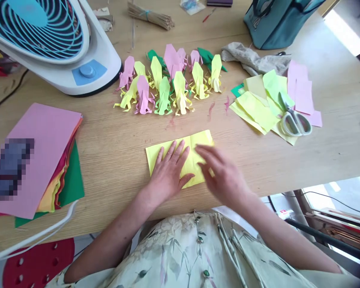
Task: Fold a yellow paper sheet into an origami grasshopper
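Observation:
A sheet of yellow paper [198, 160] with a crease across it lies on the table in front of me. My left hand [171, 170] rests flat on its left part, fingers spread. Over the sheet's right edge is my right hand [225, 172], slightly blurred, with its fingers loosely bent and apart; nothing shows in it. Beyond the sheet stand several folded paper figures in pink, yellow and green, among them a pink figure [143, 96], a light green figure [164, 96] and a pale yellow figure [181, 94].
Scissors [294, 120] lie on loose paper pieces [255, 108] at the right. A stack of coloured paper [42, 140] carries a pixelated phone-like object at the left. Further back are a fan [99, 68], a bundle of thin sticks [151, 15], a grey cloth [255, 58] and a teal bag [273, 28].

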Available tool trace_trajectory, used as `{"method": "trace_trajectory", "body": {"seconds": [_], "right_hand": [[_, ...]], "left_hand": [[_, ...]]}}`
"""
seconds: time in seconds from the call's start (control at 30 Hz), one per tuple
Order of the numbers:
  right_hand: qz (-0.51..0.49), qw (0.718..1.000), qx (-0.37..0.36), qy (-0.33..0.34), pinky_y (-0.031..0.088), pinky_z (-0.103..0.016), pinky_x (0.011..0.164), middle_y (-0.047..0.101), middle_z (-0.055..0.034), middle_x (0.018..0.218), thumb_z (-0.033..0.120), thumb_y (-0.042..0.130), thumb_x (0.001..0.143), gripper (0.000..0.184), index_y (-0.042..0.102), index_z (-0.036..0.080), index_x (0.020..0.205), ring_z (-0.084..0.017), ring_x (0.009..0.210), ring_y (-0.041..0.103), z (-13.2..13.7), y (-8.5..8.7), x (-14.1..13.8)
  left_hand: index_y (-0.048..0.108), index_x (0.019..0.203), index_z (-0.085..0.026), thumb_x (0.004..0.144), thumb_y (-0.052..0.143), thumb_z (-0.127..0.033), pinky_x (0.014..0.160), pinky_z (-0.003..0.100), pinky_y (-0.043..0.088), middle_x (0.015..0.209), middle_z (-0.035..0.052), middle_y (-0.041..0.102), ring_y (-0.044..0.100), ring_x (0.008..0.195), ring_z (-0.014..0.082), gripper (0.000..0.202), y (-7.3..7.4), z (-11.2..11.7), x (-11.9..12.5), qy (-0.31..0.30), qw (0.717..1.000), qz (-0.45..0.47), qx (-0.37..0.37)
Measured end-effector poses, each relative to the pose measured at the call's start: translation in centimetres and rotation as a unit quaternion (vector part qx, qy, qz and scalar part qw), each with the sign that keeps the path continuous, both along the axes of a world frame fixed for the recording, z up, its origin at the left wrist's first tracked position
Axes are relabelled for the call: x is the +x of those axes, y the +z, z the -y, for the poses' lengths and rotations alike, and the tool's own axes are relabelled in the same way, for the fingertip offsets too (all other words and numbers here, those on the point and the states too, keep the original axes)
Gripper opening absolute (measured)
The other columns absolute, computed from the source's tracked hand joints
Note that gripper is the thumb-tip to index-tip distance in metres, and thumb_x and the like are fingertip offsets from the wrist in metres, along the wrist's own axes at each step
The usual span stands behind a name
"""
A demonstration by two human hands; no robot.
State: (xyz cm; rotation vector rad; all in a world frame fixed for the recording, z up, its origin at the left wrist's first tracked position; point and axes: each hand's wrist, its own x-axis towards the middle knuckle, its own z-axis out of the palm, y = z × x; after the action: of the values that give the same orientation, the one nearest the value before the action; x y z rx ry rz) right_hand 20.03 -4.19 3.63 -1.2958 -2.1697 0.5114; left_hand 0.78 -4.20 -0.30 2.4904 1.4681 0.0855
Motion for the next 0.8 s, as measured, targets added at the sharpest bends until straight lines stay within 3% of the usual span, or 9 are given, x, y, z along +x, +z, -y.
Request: {"method": "trace_trajectory", "body": {"seconds": [0.1,0.17,0.23,0.33,0.43,0.63,0.8], "right_hand": [[0.030,0.988,0.047,0.145,0.052,-0.048,0.106,0.060,-0.0199,0.136,0.016,0.042,0.099,0.043,0.050,0.010,0.141,-0.029,0.132,0.053,3.2,-1.2,-2.9],[0.048,0.982,0.081,0.166,0.046,-0.050,0.113,0.057,-0.0223,0.139,0.015,0.042,0.099,0.042,0.049,0.005,0.140,-0.031,0.141,0.043,4.3,-2.3,-3.8],[0.062,0.984,0.081,0.144,0.047,-0.049,0.112,0.055,-0.0227,0.141,0.015,0.043,0.099,0.042,0.049,0.005,0.139,-0.031,0.141,0.043,5.0,-3.0,-3.9],[0.077,0.990,0.066,0.096,0.054,-0.047,0.103,0.059,-0.0212,0.135,0.020,0.045,0.100,0.038,0.053,0.008,0.135,-0.031,0.128,0.054,5.5,-3.8,-3.0],[0.090,0.991,0.067,0.071,0.052,-0.049,0.103,0.062,-0.0193,0.131,0.022,0.047,0.099,0.037,0.055,0.011,0.133,-0.030,0.122,0.058,5.9,-4.5,-2.1],[0.136,0.984,0.083,0.079,0.040,-0.050,0.115,0.052,-0.0176,0.149,0.024,0.049,0.098,0.047,0.048,0.011,0.143,-0.029,0.137,0.048,6.6,-5.6,-1.2],[0.191,0.972,0.092,0.098,0.032,-0.050,0.118,0.036,-0.0177,0.160,0.042,0.046,0.100,0.066,0.034,0.005,0.154,-0.031,0.147,0.035,7.3,-6.0,-0.2]], "left_hand": [[0.023,0.158,-0.017,0.098,0.047,-0.033,0.124,0.055,0.016,0.167,0.0127,0.021,0.011,0.156,0.0285,0.066,-0.1,-0.2,-0.2,-0.015,1.000,0.008,0.003],[0.027,0.157,-0.018,0.098,0.045,-0.029,0.124,0.053,0.018,0.166,0.0127,0.023,0.013,0.156,0.0277,0.062,-0.3,-0.3,-0.3,-0.023,1.000,0.014,0.008],[0.031,0.155,-0.016,0.099,0.042,-0.027,0.123,0.054,0.020,0.166,0.0135,0.025,0.014,0.155,0.0286,0.058,-0.5,-0.4,-0.3,-0.014,1.000,0.015,0.009],[0.032,0.153,-0.013,0.098,0.040,-0.021,0.123,0.056,0.021,0.165,0.0155,0.026,0.016,0.155,0.0298,0.056,-0.8,-0.4,0.1,-0.002,1.000,0.014,0.016],[0.035,0.152,-0.012,0.099,0.037,-0.020,0.123,0.056,0.020,0.164,0.0159,0.028,0.017,0.154,0.0300,0.054,-1.1,-0.1,0.3,0.006,0.999,0.016,0.037],[0.033,0.153,-0.013,0.101,0.034,-0.024,0.124,0.054,0.019,0.165,0.0136,0.027,0.018,0.154,0.0299,0.054,-1.3,0.1,0.3,0.008,0.998,0.005,0.060],[0.033,0.154,-0.013,0.100,0.035,-0.025,0.124,0.054,0.018,0.166,0.0129,0.025,0.017,0.155,0.0291,0.056,-1.1,0.2,0.4,0.009,0.998,-0.005,0.061]]}}
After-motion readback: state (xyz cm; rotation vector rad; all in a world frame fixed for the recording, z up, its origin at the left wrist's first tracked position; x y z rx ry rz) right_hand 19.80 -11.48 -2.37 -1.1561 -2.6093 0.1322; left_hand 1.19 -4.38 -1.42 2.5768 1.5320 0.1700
